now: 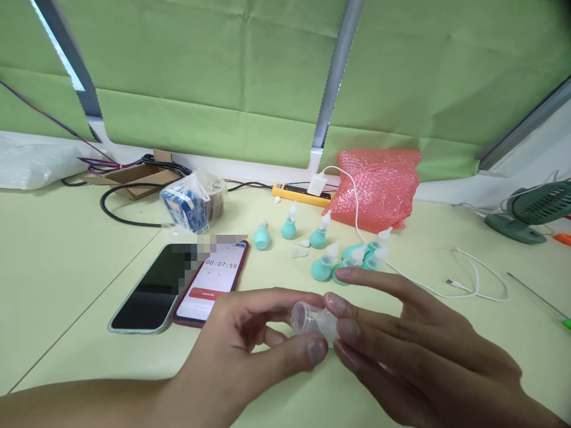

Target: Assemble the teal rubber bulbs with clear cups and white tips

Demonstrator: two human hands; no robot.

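Between my hands, above the near part of the table, is a small clear plastic tube (307,319) with its open, ringed end turned to the left. The thumb and fingers of my left hand (241,351) pinch it from below and behind. My right hand (414,345) closes on the tube's right end with its fingertips, one finger stretched away from it. The right fingers cover that end, so what is there is hidden. Beyond the hands stand several teal squeeze bulbs (318,238) with translucent nozzles, some bunched behind my right hand.
A black phone (145,297) and a phone with a running timer (214,273) lie at the left. Loose translucent pieces (299,252) lie among the bulbs. Behind are a yellow power strip (289,193), red bubble wrap (379,187) and a bagged blue box (185,205). A white cable (428,291) and green fan (535,205) are right.
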